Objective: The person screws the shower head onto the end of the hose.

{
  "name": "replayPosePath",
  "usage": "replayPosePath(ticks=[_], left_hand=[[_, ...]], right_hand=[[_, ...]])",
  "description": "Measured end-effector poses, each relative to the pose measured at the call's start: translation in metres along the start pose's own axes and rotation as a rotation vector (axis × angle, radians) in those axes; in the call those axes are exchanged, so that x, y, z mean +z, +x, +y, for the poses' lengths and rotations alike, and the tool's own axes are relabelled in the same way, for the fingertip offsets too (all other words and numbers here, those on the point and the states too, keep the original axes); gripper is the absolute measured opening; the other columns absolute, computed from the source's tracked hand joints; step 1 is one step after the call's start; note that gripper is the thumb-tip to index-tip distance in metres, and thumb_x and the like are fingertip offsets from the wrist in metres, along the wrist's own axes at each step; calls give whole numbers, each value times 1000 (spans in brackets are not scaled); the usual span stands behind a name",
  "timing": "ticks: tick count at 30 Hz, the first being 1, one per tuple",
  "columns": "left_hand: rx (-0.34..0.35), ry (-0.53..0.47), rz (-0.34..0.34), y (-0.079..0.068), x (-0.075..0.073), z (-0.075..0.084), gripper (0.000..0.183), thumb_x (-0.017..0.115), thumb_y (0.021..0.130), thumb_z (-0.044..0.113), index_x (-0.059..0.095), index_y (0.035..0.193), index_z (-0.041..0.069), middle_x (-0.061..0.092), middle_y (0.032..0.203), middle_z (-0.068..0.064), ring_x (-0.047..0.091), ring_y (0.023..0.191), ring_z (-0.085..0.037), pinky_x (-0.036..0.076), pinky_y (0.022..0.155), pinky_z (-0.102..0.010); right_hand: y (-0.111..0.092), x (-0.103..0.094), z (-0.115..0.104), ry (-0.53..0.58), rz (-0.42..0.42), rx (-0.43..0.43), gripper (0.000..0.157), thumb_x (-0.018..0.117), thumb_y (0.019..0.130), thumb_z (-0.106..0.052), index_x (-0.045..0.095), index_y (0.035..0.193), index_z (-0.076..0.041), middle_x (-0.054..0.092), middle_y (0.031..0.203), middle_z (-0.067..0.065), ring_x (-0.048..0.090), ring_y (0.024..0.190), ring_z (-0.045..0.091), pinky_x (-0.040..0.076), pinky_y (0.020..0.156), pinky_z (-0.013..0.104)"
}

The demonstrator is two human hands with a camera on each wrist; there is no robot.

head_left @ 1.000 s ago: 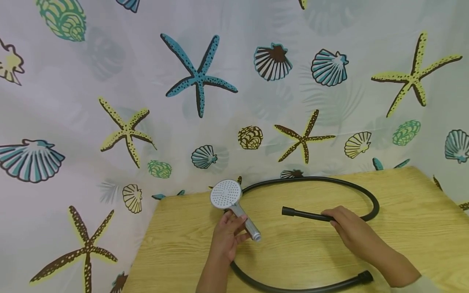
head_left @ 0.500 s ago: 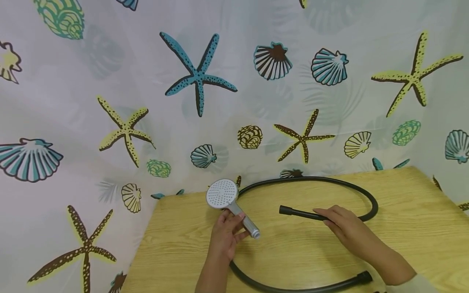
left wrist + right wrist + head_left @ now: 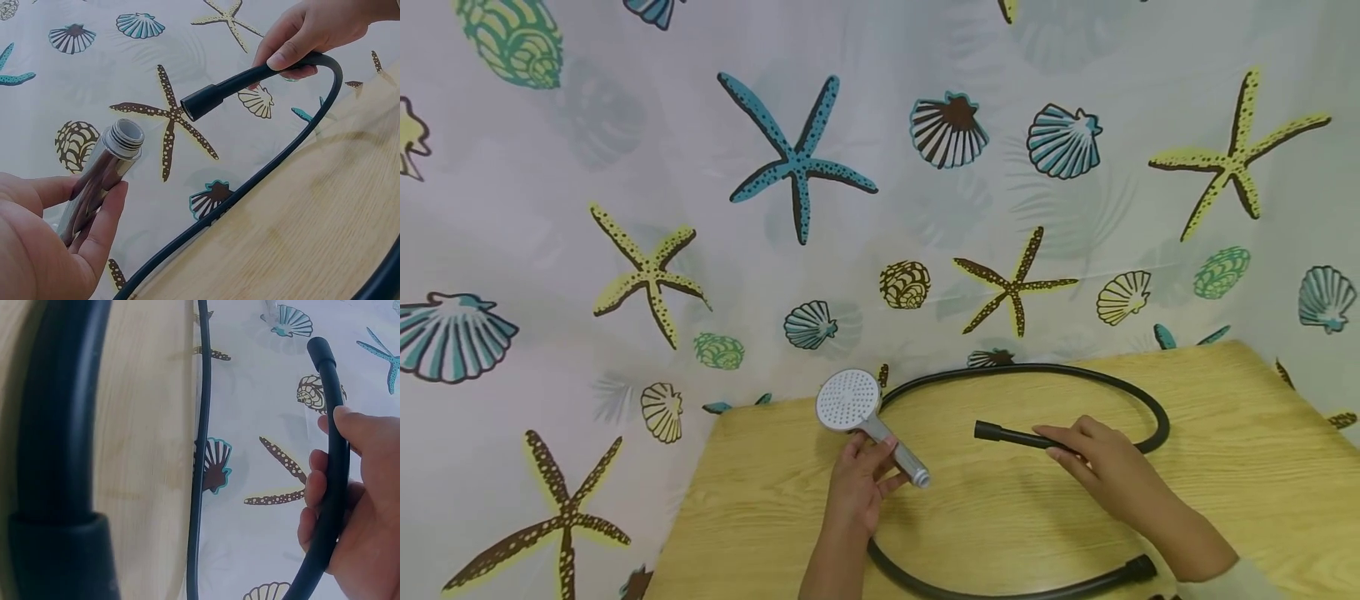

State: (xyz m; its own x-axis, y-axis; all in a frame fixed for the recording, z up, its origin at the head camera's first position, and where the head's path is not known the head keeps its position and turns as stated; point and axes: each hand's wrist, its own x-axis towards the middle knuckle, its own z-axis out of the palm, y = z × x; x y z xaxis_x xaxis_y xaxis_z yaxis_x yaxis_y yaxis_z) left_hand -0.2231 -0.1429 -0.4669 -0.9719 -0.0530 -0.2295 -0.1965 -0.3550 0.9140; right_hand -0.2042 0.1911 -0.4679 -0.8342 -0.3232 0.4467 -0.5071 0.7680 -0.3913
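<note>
My left hand [image 3: 855,487] grips a chrome shower head [image 3: 848,400] by its handle, the white nozzle face turned up toward the head camera. In the left wrist view the handle's threaded end [image 3: 127,135] points up and toward the hose. A black shower hose [image 3: 1026,437] is held by my right hand [image 3: 1105,467] a short way behind its narrow end fitting [image 3: 320,353]. That fitting points left at the shower head's handle, with a gap between the two. The hose loops back around the tabletop and passes behind the left hand.
The hose's other end, with a wider black nut [image 3: 1141,568], lies on the wooden table [image 3: 760,517] near the front. A white curtain [image 3: 880,200] printed with starfish and shells hangs along the table's back and left edges and at the right.
The shower head and hose end have shifted slightly left in the head view, which has itself turned a little. Both hands keep their hold.
</note>
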Motion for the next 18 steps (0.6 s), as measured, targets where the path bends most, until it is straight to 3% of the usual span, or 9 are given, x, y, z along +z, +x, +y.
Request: replayPosePath(ticks=[8, 18], left_hand=[[9, 1, 10, 1, -2, 0, 68, 70, 89, 20, 34, 146, 7, 59, 111, -2, 64, 96, -15, 61, 81, -36], [15, 12, 10, 4, 0, 0, 64, 68, 90, 19, 36, 144, 8, 58, 112, -4, 63, 99, -16, 61, 85, -39]], right_hand=[[1, -1, -6, -39, -45, 60, 31, 56, 96, -38, 64, 126, -30, 42, 75, -18, 30, 58, 0, 25, 62, 20], [5, -4, -13, -15, -76, 158, 26, 54, 95, -49, 68, 110, -33, 44, 73, -15, 32, 56, 3, 25, 60, 24]])
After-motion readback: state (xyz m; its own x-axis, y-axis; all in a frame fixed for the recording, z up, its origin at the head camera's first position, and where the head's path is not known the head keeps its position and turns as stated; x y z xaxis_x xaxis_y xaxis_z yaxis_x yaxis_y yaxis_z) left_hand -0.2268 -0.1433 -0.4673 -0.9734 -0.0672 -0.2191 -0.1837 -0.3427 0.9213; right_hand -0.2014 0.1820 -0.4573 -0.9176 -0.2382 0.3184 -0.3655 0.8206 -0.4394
